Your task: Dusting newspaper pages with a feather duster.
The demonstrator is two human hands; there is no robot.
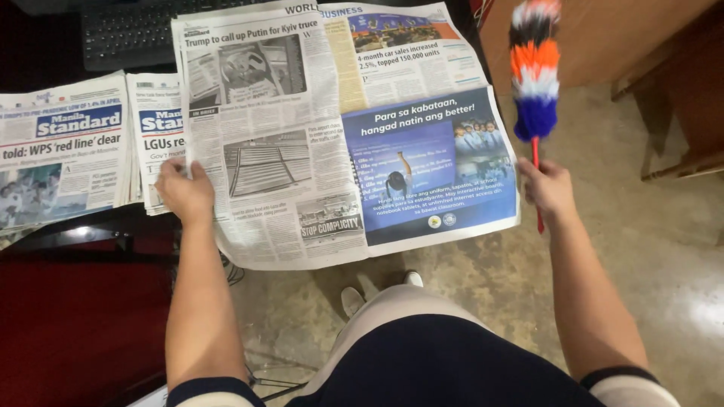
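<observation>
An open broadsheet newspaper point(332, 128) lay flat under the left hand point(185, 192); the right hand point(547, 188) gripped a multicoloured feather duster point(534, 71) beside stacked folded newspapers point(68, 151).

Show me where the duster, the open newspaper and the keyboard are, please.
duster point(535, 71): head view, on the striped fluffy head.
open newspaper point(302, 151): head view, on the left page, near the middle.
keyboard point(124, 34): head view, on the dark keys at top left.
</observation>
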